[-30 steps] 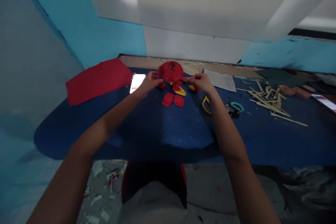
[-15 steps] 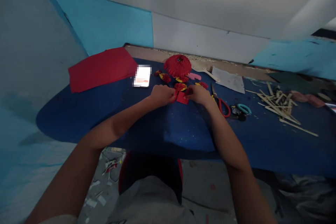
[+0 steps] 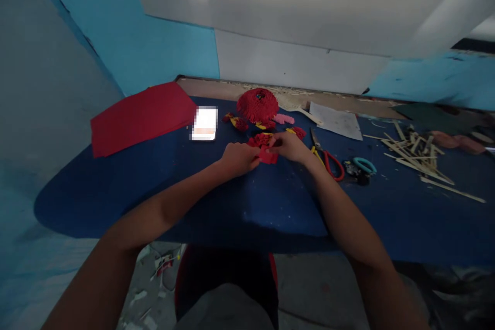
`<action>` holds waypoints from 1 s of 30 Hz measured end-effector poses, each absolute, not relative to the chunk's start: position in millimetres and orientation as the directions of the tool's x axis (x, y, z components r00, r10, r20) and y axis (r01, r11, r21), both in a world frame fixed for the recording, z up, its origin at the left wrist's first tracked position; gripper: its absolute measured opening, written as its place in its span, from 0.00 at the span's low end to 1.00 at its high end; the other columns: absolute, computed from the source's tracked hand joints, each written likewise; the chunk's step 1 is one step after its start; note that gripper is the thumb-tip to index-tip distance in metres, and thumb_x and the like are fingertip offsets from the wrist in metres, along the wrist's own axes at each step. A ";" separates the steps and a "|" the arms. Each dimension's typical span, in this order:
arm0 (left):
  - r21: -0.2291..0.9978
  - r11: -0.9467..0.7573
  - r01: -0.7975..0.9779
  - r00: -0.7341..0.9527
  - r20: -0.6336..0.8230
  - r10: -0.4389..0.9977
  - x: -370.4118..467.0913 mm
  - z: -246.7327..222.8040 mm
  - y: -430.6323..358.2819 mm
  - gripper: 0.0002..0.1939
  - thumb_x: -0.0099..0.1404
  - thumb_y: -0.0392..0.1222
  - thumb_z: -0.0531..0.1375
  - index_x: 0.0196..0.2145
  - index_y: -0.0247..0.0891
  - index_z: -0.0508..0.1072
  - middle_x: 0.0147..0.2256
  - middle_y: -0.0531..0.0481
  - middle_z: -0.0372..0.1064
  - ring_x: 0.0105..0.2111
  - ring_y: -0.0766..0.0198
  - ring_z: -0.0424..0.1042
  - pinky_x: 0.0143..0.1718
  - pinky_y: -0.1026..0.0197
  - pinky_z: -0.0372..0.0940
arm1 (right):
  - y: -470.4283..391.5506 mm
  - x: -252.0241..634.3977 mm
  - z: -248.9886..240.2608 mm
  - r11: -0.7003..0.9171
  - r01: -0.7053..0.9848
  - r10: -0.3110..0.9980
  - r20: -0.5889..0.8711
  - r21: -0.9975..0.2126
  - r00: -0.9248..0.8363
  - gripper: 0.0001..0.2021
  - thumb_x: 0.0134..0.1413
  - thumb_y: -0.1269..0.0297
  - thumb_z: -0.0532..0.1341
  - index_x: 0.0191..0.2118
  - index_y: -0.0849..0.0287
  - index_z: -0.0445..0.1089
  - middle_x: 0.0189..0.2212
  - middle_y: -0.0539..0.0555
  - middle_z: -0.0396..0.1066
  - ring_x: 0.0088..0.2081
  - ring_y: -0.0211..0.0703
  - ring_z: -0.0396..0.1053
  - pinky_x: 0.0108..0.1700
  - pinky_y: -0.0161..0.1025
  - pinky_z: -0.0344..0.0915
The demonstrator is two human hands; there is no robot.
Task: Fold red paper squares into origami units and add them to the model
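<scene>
Between my two hands is a small piece of red paper over the blue table. My left hand is closed, its fingertips pinching the paper's left side. My right hand pinches it from the upper right, fingers bent. Just behind the paper lies a red and yellow folded-paper piece, partly covered by my right fingers. More such pieces lie farther back, in front of a round red folded-paper dome. A pink folded strip rests beside the dome.
Large red sheets and a lit phone lie to the left. On the right are red-handled scissors, a tool with teal handles, a white sheet and a pile of thin sticks. A wall stands behind the table.
My right hand has shifted left over the red paper, and its fingers now overlap the paper's top. The whole view has tilted slightly, so the table sits lower.
</scene>
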State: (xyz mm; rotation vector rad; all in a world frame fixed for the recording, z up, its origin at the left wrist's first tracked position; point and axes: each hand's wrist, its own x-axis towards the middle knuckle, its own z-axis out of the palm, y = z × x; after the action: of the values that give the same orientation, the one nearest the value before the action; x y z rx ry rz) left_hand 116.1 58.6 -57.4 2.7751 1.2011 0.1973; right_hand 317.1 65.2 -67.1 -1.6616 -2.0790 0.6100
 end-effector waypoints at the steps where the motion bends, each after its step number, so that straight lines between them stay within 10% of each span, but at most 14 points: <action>1: 0.151 -0.677 0.720 0.673 0.085 0.735 115.6 -56.8 59.7 0.16 0.62 0.51 0.51 0.35 0.41 0.73 0.32 0.46 0.72 0.33 0.54 0.71 0.32 0.58 0.58 | 64.9 317.7 -66.1 0.204 0.786 0.975 0.053 -0.583 -0.214 0.05 0.43 0.64 0.62 0.26 0.60 0.70 0.22 0.50 0.70 0.24 0.37 0.65 0.26 0.32 0.57; 9: 0.292 -0.622 0.727 0.611 0.138 0.779 110.5 -52.6 72.2 0.18 0.60 0.53 0.54 0.43 0.42 0.70 0.40 0.45 0.70 0.39 0.56 0.69 0.33 0.61 0.59 | 58.6 316.1 -58.5 0.276 0.726 0.957 0.112 -0.630 -0.267 0.10 0.48 0.61 0.57 0.25 0.57 0.74 0.22 0.49 0.72 0.26 0.41 0.67 0.29 0.35 0.61; 19: 0.926 -0.240 0.291 0.526 0.054 0.849 117.5 -56.6 81.3 0.07 0.56 0.39 0.59 0.33 0.35 0.72 0.28 0.50 0.69 0.29 0.66 0.68 0.34 0.61 0.63 | 48.0 305.5 -45.8 0.293 0.595 0.955 0.194 -0.749 -0.226 0.10 0.52 0.64 0.54 0.40 0.59 0.66 0.24 0.51 0.69 0.26 0.39 0.67 0.29 0.36 0.62; 30: 0.970 0.082 0.229 0.567 -0.201 0.799 105.9 -55.7 106.5 0.04 0.55 0.36 0.61 0.30 0.35 0.74 0.25 0.48 0.70 0.23 0.69 0.68 0.27 0.61 0.66 | 42.0 307.4 -38.8 0.494 0.529 0.845 0.238 -0.690 -0.478 0.17 0.51 0.67 0.58 0.48 0.53 0.66 0.43 0.54 0.71 0.40 0.42 0.70 0.40 0.39 0.67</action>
State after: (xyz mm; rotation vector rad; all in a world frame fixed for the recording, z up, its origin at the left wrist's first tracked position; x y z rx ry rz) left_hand 105.9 106.5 -55.7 1.4671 0.9301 0.5339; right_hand 307.4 42.0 -38.8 -1.1267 -2.1759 0.7326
